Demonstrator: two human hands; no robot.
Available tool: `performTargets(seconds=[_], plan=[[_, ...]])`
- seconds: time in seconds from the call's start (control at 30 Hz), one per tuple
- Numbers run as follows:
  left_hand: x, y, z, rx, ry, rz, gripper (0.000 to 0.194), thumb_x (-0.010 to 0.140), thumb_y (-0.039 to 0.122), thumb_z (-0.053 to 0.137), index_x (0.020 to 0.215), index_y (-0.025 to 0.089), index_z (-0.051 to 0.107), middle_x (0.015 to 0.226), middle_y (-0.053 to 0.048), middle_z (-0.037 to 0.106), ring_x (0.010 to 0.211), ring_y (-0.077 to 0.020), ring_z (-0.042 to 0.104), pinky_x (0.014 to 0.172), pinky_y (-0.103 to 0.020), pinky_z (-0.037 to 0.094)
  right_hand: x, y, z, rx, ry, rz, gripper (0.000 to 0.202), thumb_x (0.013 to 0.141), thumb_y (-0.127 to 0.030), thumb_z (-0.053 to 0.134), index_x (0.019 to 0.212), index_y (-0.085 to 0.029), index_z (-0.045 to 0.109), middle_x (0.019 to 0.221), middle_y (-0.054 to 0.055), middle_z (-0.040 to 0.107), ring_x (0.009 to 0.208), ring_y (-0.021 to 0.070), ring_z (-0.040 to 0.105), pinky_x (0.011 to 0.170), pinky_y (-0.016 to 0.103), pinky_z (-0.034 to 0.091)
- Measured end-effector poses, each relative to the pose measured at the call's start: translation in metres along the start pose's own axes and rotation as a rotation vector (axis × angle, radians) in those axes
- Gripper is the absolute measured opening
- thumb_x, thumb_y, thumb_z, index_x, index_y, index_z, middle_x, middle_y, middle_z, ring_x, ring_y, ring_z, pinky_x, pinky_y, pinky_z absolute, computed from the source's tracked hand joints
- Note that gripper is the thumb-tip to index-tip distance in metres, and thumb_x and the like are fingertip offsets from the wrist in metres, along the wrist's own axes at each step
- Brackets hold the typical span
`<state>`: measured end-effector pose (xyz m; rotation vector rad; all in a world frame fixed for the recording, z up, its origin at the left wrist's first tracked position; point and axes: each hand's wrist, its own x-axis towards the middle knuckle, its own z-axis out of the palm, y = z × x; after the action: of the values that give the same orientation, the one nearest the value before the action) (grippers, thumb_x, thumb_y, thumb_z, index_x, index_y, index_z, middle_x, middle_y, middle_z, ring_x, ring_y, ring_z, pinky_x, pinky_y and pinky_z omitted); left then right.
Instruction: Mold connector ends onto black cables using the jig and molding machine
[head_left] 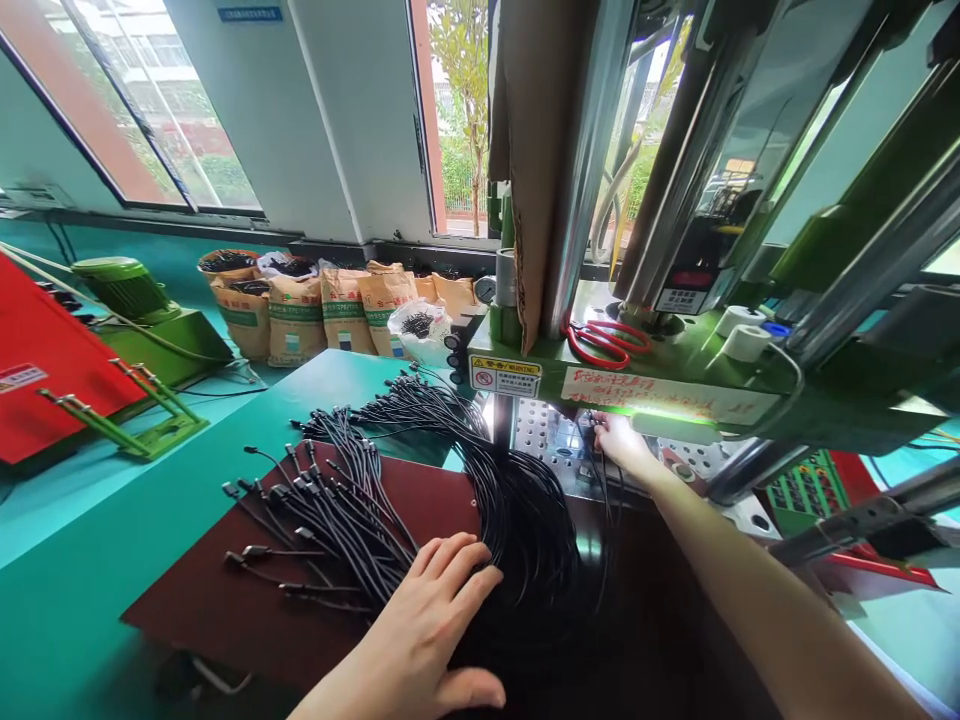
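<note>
My left hand hovers over or rests lightly on the near edge of a bundle of black cables, its fingers outstretched and thumb apart. The cables' small plugs fan out to the left, while their lengths curl into a thick loop beyond my fingers. My right hand reaches under the green upper plate of a press. Its fingers are closed at a black cable that hangs down over the front of the perforated metal bed. The cable's end there is too small to make out.
The cables lie on a brown board beside a green-topped table. Red-handled scissors lie on the press plate, near steel columns. Open sacks line the wall. A red machine stands left.
</note>
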<state>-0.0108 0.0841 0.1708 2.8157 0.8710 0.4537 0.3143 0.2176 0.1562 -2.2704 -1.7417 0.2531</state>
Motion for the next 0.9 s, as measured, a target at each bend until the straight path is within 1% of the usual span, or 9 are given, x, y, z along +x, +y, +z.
performTargets(seconds=[0.13, 0.23, 0.33, 0.4, 0.47, 0.57, 0.63, 0.8, 0.9], plan=[[0.005, 0.004, -0.002, 0.005, 0.066, 0.089, 0.064, 0.07, 0.065, 0.047, 0.114, 0.018, 0.048, 0.11, -0.01, 0.056, 0.106, -0.0249, 0.046, 0.091, -0.037, 0.039, -0.001, -0.006, 0.001, -0.073, 0.033, -0.015, 0.035, 0.081, -0.009, 0.041, 0.112, -0.01, 0.057, 0.091, 0.011, 0.066, 0.089, 0.0209, 0.06, 0.081, 0.028, 0.04], [0.004, 0.003, 0.015, -0.048, 0.156, 0.144, 0.06, 0.075, 0.066, 0.037, 0.109, 0.018, 0.051, 0.1, -0.009, 0.059, 0.099, -0.0228, 0.049, 0.086, -0.035, 0.041, -0.004, -0.01, 0.002, -0.118, 0.063, -0.041, 0.034, 0.08, -0.007, 0.04, 0.107, -0.01, 0.059, 0.104, 0.015, 0.063, 0.101, 0.0232, 0.055, 0.086, 0.03, 0.038], [0.002, 0.0, 0.038, -0.086, 0.269, 0.145, 0.058, 0.08, 0.065, 0.023, 0.102, 0.02, 0.053, 0.091, -0.008, 0.06, 0.092, -0.0218, 0.051, 0.082, -0.035, 0.041, -0.007, -0.015, 0.002, -0.154, 0.072, -0.045, 0.033, 0.079, -0.007, 0.038, 0.105, -0.008, 0.06, 0.102, 0.018, 0.063, 0.098, 0.0259, 0.057, 0.084, 0.033, 0.039], [0.001, -0.001, 0.045, -0.075, 0.312, 0.152, 0.056, 0.082, 0.063, 0.02, 0.098, 0.021, 0.054, 0.087, -0.007, 0.06, 0.088, -0.0208, 0.052, 0.079, -0.034, 0.042, -0.01, -0.017, -0.001, -0.174, 0.069, -0.044, 0.033, 0.078, -0.008, 0.039, 0.104, -0.008, 0.06, 0.098, 0.017, 0.064, 0.095, 0.0266, 0.058, 0.081, 0.033, 0.041], [0.001, -0.002, 0.042, -0.051, 0.303, 0.164, 0.048, 0.086, 0.056, 0.022, 0.096, 0.021, 0.054, 0.084, -0.005, 0.061, 0.085, -0.0193, 0.053, 0.077, -0.031, 0.042, -0.012, -0.02, -0.004, -0.192, 0.063, -0.043, 0.032, 0.078, -0.008, 0.039, 0.102, -0.007, 0.06, 0.095, 0.017, 0.064, 0.094, 0.0269, 0.058, 0.08, 0.033, 0.041], [0.001, -0.001, 0.027, -0.023, 0.194, 0.191, 0.034, 0.091, 0.039, 0.025, 0.096, 0.021, 0.054, 0.084, -0.004, 0.062, 0.084, -0.0162, 0.054, 0.077, -0.027, 0.043, -0.014, -0.024, -0.008, -0.218, 0.054, -0.034, 0.031, 0.079, -0.008, 0.037, 0.1, -0.006, 0.06, 0.096, 0.018, 0.063, 0.094, 0.0275, 0.059, 0.081, 0.034, 0.04], [0.001, -0.001, 0.021, -0.009, 0.163, 0.21, 0.033, 0.092, 0.032, 0.024, 0.094, 0.021, 0.055, 0.082, -0.003, 0.063, 0.083, -0.0148, 0.055, 0.077, -0.025, 0.043, -0.013, -0.028, -0.008, -0.233, 0.04, -0.024, 0.031, 0.079, -0.007, 0.036, 0.1, -0.005, 0.059, 0.096, 0.019, 0.063, 0.094, 0.0276, 0.059, 0.081, 0.034, 0.04], [0.0, -0.002, 0.024, 0.027, 0.218, 0.227, 0.039, 0.092, 0.037, 0.021, 0.088, 0.02, 0.055, 0.079, -0.002, 0.064, 0.079, -0.0149, 0.057, 0.077, -0.025, 0.044, -0.011, -0.036, -0.003, -0.26, -0.03, 0.012, 0.027, 0.078, -0.005, 0.038, 0.09, -0.007, 0.062, 0.09, 0.019, 0.064, 0.086, 0.0265, 0.062, 0.074, 0.033, 0.044], [-0.002, -0.004, 0.027, 0.021, 0.222, 0.234, 0.04, 0.092, 0.039, 0.02, 0.09, 0.02, 0.055, 0.079, -0.002, 0.064, 0.079, -0.0151, 0.057, 0.077, -0.026, 0.044, -0.012, -0.037, 0.002, -0.279, -0.052, 0.017, 0.028, 0.079, -0.005, 0.038, 0.096, -0.006, 0.06, 0.093, 0.02, 0.063, 0.088, 0.0267, 0.062, 0.075, 0.032, 0.044]])
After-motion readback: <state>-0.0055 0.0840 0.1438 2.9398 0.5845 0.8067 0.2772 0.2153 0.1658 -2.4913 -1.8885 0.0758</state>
